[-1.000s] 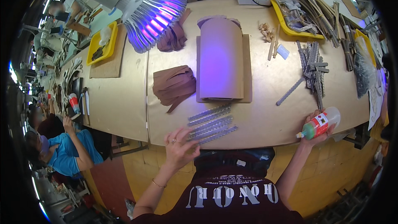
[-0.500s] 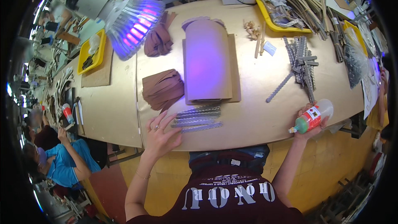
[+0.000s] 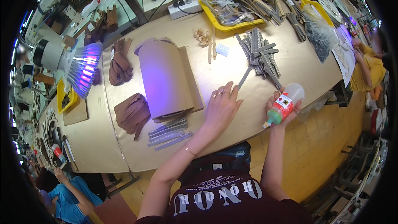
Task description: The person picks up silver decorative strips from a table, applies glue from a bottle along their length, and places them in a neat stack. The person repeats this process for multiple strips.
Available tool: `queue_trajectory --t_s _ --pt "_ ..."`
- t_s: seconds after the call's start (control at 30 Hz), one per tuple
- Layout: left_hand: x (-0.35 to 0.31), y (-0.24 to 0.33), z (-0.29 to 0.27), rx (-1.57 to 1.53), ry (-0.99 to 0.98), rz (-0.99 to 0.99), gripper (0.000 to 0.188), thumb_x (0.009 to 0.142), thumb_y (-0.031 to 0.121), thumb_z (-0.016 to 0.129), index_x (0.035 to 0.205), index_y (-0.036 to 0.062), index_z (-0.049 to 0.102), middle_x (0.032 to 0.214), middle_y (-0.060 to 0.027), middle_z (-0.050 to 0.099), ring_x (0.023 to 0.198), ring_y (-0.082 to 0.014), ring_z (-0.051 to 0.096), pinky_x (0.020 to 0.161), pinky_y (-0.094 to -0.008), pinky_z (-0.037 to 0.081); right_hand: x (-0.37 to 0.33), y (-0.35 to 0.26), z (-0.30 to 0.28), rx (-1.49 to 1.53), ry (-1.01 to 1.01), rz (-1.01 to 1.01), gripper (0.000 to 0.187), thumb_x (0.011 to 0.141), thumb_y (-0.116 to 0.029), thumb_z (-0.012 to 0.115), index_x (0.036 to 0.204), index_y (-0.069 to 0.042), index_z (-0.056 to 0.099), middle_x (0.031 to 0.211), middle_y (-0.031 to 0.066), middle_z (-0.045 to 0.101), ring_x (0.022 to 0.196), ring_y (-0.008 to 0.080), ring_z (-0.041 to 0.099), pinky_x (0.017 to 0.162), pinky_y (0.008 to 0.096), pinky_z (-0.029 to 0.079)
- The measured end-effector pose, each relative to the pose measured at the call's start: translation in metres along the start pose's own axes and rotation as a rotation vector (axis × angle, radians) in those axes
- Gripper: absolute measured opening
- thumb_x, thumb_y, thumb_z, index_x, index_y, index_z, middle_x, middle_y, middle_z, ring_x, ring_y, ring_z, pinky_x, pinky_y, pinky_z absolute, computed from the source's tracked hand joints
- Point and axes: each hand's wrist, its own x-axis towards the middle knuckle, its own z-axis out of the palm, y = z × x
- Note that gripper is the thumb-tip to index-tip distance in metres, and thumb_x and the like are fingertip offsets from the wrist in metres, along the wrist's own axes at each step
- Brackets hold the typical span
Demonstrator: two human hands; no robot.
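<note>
While the right hand (image 3: pixel 290 118) curls firmly around a bottle (image 3: pixel 286 103) at near right, the left hand (image 3: pixel 224 104), fingers spread, hovers by a strip (image 3: pixel 245 78), contact unclear; a strip pile (image 3: pixel 260 54) lies farther right; a cardboard form (image 3: pixel 166 79) stands left.

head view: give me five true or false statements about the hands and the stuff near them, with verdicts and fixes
1. The right hand holds the bottle. True.
2. The bottle stands upright on the table. False: it is held tilted, its nozzle toward the picture's lower left.
3. The left hand is nearer the pile of grey strips than the brown bundles. True.
4. The left hand grips the bottle too. False: it is apart from it.
5. The curved cardboard lies left of the brown bundles. False: it lies right of them.
</note>
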Motion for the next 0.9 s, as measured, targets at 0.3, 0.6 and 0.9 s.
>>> queue_trajectory --t_s 0.3,0.6,0.9 --pt "-0.049 -0.001 -0.015 -0.126 -0.143 -0.023 0.027 0.082 0.008 0.067 0.108 0.0033 0.066 0.112 -0.0131 0.058 0.099 -0.0289 0.056 0.086 -0.0408 0.044 -0.007 0.006 0.004 -0.057 0.125 -0.088 0.064 0.083 -0.054 0.06 0.116 0.001 0.049 0.088 0.0128 0.057 0.074 0.0234 0.059 0.062 0.0356 0.053" --pt "-0.055 0.034 -0.005 -0.002 -0.232 0.064 0.057 0.08 0.02 0.068 0.131 0.0003 0.051 0.142 -0.0169 0.043 0.131 -0.0302 0.041 0.105 -0.0427 0.036 -0.005 -0.013 0.055 -0.086 0.114 0.196 0.066 0.084 -0.055 0.057 0.115 0.002 0.053 0.111 0.0322 0.058 0.085 0.0287 0.066 0.067 0.0348 0.056" --pt "-0.077 0.031 -0.004 -0.152 -0.431 -0.069 0.072 0.087 0.036 0.063 0.144 0.0017 0.036 0.153 -0.0165 0.028 0.141 -0.0347 0.025 0.114 -0.0492 0.02 -0.01 -0.006 0.07 -0.338 0.323 0.267 0.066 0.083 -0.05 0.06 0.117 0.004 0.051 0.124 0.0454 0.045 0.089 0.0274 0.069 0.066 0.0311 0.058"
